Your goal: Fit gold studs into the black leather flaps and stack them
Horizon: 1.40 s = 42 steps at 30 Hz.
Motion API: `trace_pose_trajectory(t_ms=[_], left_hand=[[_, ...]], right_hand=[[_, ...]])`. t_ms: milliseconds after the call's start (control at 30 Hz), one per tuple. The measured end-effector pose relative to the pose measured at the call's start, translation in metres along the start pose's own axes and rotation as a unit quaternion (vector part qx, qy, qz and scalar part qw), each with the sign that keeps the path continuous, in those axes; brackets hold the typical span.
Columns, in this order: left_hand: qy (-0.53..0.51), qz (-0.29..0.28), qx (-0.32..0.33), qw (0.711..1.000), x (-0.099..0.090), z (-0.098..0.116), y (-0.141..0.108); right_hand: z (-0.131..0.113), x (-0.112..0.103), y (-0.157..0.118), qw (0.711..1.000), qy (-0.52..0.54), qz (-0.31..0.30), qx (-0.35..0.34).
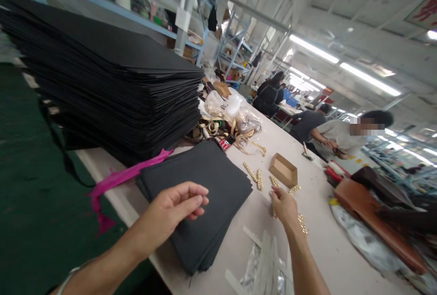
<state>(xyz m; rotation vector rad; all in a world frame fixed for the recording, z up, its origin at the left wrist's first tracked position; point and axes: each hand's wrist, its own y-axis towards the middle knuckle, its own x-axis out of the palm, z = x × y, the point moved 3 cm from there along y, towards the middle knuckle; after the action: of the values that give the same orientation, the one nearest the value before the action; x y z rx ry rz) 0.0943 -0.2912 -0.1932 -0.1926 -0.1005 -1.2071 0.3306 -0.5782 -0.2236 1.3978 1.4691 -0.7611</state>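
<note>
My left hand (182, 204) hovers over a stack of black sheets (218, 181) near the table's edge, its fingers curled and the thumb near the fingertips; anything between them is too small to tell. My right hand (284, 201) is at the rows of small gold pieces (259, 180), fingertips down and close together. Whether a gold piece is between those fingertips cannot be made out. An open cardboard box (283, 170) stands just beyond my right hand. More gold pieces (302, 224) lie to the right of my right wrist.
A tall pile of black sheets (136, 99) stands at the left, with a pink strip (126, 175) below it. Plastic bags (232, 106) and tape rolls lie behind. Pale strips (266, 263) lie in front. Brown leather pieces (372, 222) are at the right, near another person (336, 135).
</note>
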Motion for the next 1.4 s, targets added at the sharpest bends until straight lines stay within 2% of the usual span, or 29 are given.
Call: trace_pose_trajectory(t_ms=[100, 200, 367, 533, 667, 767, 900, 1033, 1167, 1233, 1300, 1333, 1400], left_hand=[[-0.005, -0.026, -0.003, 1.000, 0.016, -0.003, 0.007], [-0.003, -0.031, -0.004, 1.000, 0.023, -0.004, 0.012], [0.005, -0.046, -0.019, 0.999, 0.025, -0.013, 0.014], [0.015, -0.059, -0.034, 0.998, 0.026, -0.025, 0.015], [-0.002, -0.063, -0.038, 0.997, 0.028, -0.023, 0.015], [-0.021, -0.059, -0.051, 0.997, 0.030, -0.019, 0.015], [-0.044, -0.053, -0.065, 0.996, 0.032, -0.018, 0.015], [-0.086, -0.042, -0.080, 0.992, 0.042, -0.024, 0.020], [-0.197, -0.009, -0.096, 0.976, 0.061, -0.033, 0.030], [-0.257, -0.013, -0.091, 0.962, 0.072, -0.035, 0.034], [-0.305, -0.026, -0.089, 0.948, 0.080, -0.036, 0.035], [-0.320, -0.024, -0.098, 0.942, 0.082, -0.037, 0.035], [-0.339, 0.011, -0.137, 0.931, 0.081, -0.038, 0.033]], right_hand=[[-0.029, 0.013, 0.027, 0.999, -0.020, -0.027, -0.039], [-0.062, 0.033, 0.048, 0.995, -0.038, -0.065, -0.062], [-0.092, 0.056, 0.064, 0.992, -0.057, -0.107, -0.019], [-0.092, 0.057, 0.066, 0.991, -0.006, -0.124, 0.045], [-0.083, 0.049, 0.064, 0.983, 0.103, -0.131, 0.081], [-0.073, 0.038, 0.068, 0.959, 0.224, -0.137, 0.106], [-0.061, 0.019, 0.068, 0.906, 0.386, -0.135, 0.114], [-0.067, 0.003, 0.038, 0.853, 0.490, -0.156, 0.085], [-0.102, -0.006, -0.030, 0.836, 0.517, -0.178, 0.041], [-0.122, -0.009, -0.066, 0.849, 0.494, -0.188, -0.018], [-0.132, -0.011, -0.091, 0.870, 0.441, -0.194, -0.108], [-0.129, -0.012, -0.097, 0.884, 0.411, -0.177, -0.137], [-0.104, -0.013, -0.097, 0.928, 0.330, -0.089, -0.146]])
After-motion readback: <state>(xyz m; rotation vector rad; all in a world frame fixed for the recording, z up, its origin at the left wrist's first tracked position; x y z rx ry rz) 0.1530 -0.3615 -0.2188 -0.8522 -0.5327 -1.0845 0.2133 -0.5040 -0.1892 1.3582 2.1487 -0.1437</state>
